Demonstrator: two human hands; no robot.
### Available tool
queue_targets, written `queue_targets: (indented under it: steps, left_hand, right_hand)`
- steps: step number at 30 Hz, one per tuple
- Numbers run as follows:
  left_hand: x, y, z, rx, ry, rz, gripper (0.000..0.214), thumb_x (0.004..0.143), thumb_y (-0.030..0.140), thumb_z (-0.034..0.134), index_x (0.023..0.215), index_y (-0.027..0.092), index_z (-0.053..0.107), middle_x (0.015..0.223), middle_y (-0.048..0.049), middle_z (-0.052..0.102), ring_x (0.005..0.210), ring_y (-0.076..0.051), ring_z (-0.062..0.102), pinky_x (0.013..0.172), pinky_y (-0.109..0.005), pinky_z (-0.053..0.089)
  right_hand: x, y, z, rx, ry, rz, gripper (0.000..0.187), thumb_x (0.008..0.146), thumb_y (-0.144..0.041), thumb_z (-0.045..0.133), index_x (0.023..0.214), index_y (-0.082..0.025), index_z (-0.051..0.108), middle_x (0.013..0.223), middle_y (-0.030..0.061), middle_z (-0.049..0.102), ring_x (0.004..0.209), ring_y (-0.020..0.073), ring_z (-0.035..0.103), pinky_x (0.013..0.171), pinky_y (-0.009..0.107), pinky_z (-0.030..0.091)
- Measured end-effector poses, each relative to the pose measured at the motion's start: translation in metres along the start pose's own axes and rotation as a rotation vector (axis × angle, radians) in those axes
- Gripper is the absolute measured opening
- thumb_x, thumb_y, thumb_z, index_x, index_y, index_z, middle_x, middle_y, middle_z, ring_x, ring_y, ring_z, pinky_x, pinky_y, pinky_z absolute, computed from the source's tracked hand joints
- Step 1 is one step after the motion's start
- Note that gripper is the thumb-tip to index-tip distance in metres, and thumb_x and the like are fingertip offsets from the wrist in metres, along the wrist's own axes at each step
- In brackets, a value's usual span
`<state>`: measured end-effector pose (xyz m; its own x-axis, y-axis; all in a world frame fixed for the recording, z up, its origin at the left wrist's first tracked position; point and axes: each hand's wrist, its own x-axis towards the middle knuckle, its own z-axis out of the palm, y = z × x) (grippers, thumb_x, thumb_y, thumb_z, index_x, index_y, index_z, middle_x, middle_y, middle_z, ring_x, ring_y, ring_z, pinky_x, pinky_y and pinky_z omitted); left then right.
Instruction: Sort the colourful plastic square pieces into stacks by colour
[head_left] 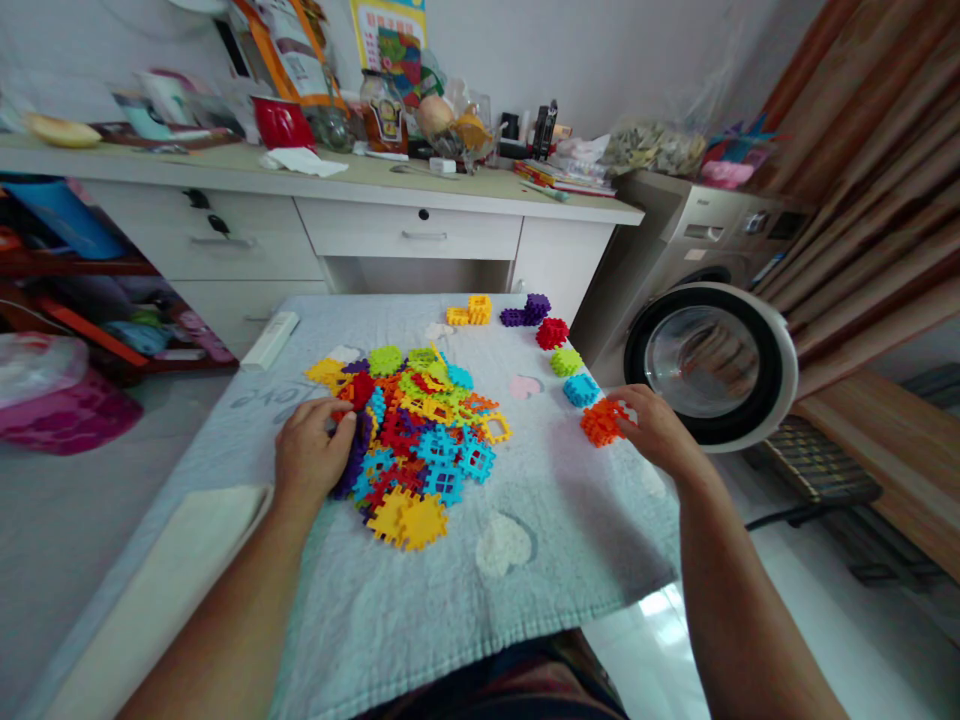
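My left hand [309, 448] is at the left edge of a heap of toothed plastic building pieces [420, 420]. Its fingers are curled, with the tips beside a red piece [362, 388] and a purple piece [354, 462]; whether they grip one cannot be made out. With thumb and fingertips, my right hand [654, 432] holds an orange interlocking block [602, 422] at the table's right side. Beyond it, a blue block [580, 390], a green block [565, 361], a red block [552, 333], a purple assembly [526, 310] and a yellow assembly [470, 311] stand in a curved row.
A patterned cloth [450, 640] covers the table. On it, a white oblong box [270, 341] lies at the far left. Behind stands a white desk [420, 232] with jars and packets. To the right is a washing machine [675, 250] with its round door [712, 365] swung out.
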<state>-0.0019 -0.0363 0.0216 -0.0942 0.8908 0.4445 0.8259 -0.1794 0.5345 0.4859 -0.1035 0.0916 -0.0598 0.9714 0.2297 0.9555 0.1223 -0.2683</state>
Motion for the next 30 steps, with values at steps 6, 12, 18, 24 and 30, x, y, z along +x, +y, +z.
queue_targets:
  steps: [6, 12, 18, 24, 30]
  left_hand:
    - [0.0, -0.001, 0.002, 0.001, 0.014, -0.005, 0.026, 0.088, 0.04, 0.048, 0.094, 0.023, 0.067, 0.107, -0.0086, 0.068, 0.108, -0.027, 0.062, 0.103, -0.044, 0.047]
    - [0.0, 0.003, 0.0, -0.008, -0.007, -0.016, 0.029, 0.087, 0.04, 0.048, 0.095, 0.021, 0.068, 0.107, -0.0091, 0.069, 0.108, -0.026, 0.062, 0.103, -0.043, 0.046]
    - [0.0, 0.003, 0.0, -0.013, -0.007, -0.013, 0.031, 0.086, 0.041, 0.048, 0.095, 0.02, 0.069, 0.108, -0.0102, 0.068, 0.108, -0.026, 0.062, 0.103, -0.042, 0.047]
    - [0.0, 0.002, 0.001, -0.011, -0.008, -0.015, 0.029, 0.087, 0.042, 0.049, 0.094, 0.021, 0.068, 0.108, -0.0084, 0.068, 0.108, -0.025, 0.062, 0.101, -0.041, 0.047]
    - [-0.001, 0.002, 0.001, -0.013, 0.002, -0.002, 0.031, 0.088, 0.042, 0.048, 0.095, 0.02, 0.069, 0.108, -0.0097, 0.068, 0.108, -0.026, 0.062, 0.102, -0.041, 0.047]
  right_hand:
    - [0.003, -0.046, -0.001, 0.084, 0.117, -0.024, 0.032, 0.085, -0.017, 0.054, 0.114, -0.021, 0.067, 0.121, 0.0125, 0.063, 0.113, 0.0284, 0.06, 0.101, 0.047, 0.046]
    - [0.022, -0.117, 0.036, 0.218, -0.181, -0.249, 0.035, 0.086, -0.015, 0.059, 0.12, -0.02, 0.064, 0.124, 0.012, 0.066, 0.118, 0.0259, 0.059, 0.104, 0.045, 0.043]
    - [0.034, -0.134, 0.082, 0.222, -0.269, -0.393, 0.055, 0.078, -0.003, 0.055, 0.132, -0.014, 0.056, 0.14, 0.0148, 0.057, 0.131, 0.0241, 0.05, 0.111, 0.042, 0.034]
    - [0.033, -0.128, 0.089, 0.25, -0.23, -0.305, 0.05, 0.082, -0.009, 0.058, 0.132, -0.014, 0.056, 0.128, 0.0141, 0.061, 0.119, 0.0239, 0.054, 0.105, 0.038, 0.039]
    - [0.034, -0.126, 0.087, 0.272, -0.21, -0.27, 0.049, 0.081, -0.013, 0.064, 0.129, -0.015, 0.058, 0.118, 0.0126, 0.058, 0.111, 0.0241, 0.054, 0.1, 0.038, 0.043]
